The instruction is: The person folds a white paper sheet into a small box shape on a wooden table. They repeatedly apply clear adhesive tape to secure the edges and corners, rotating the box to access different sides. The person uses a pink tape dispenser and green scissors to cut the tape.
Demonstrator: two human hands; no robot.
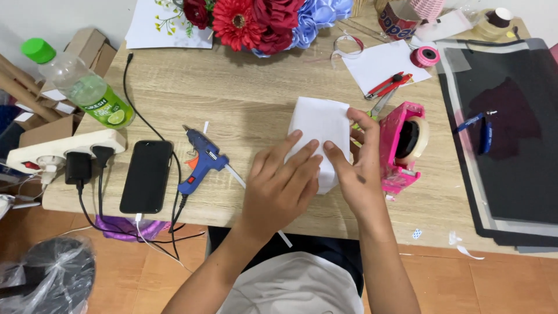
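A folded white paper [319, 125] lies on the wooden table [244, 93] near its front edge. My left hand [279, 186] lies flat on the paper's lower left part, fingers spread. My right hand [357, 174] presses the paper's right side, thumb and forefinger on its edge. A pink tape dispenser [401, 145] stands just right of my right hand. A blue glue gun [200, 160] lies to the left of my left hand.
A black phone [146, 176], a white power strip [64, 148] and a green-capped bottle [81, 87] sit at the left. Artificial flowers [261, 20] stand at the back. Red-handled scissors [388, 86], a pink ribbon roll [425, 56] and dark sheets [511, 128] lie right.
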